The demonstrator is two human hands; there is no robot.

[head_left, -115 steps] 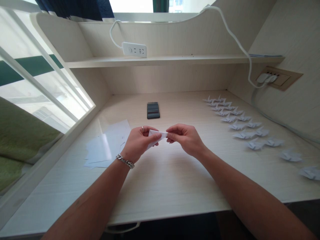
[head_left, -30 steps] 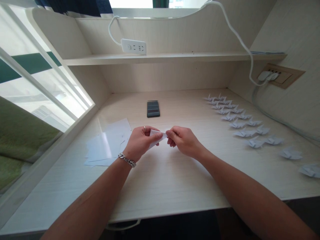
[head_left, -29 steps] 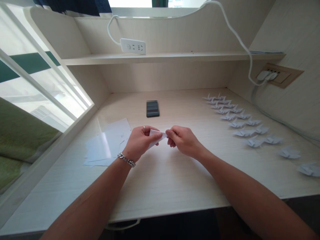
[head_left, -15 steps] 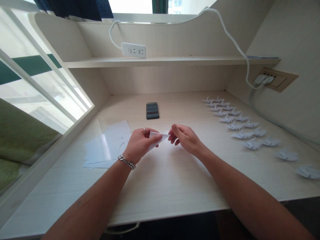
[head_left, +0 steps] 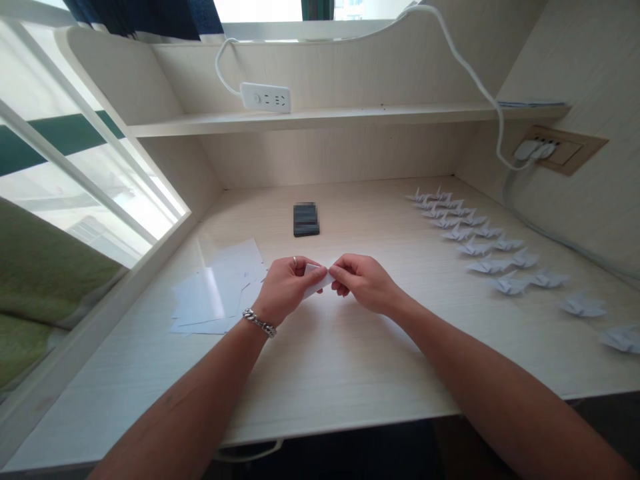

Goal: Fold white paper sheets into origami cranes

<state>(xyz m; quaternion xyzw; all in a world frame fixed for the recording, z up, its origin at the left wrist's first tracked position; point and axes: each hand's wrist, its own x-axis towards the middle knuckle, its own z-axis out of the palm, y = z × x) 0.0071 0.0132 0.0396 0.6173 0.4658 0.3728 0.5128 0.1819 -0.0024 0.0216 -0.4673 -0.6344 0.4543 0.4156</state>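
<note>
A small piece of folded white paper (head_left: 315,288) is held above the middle of the desk. My left hand (head_left: 289,283), with a ring and a chain bracelet, grips its left part between thumb and fingers. The thumb and forefinger of my right hand (head_left: 364,281) pinch the paper's right tip, close against the left thumb. My fingers cover much of the paper, so its full folded shape is hidden.
White paper sheets (head_left: 215,293) lie on the left. Several folded paper cranes (head_left: 475,247) stand in rows on the right. A dark phone-like object (head_left: 306,220) lies behind my hands. A power strip (head_left: 265,98) sits on the shelf, its cable running to a wall socket (head_left: 565,150).
My right hand has closed its thumb and forefinger on the paper's right tip and moved slightly left. My left hand has shifted a little right. The view has tilted slightly.
</note>
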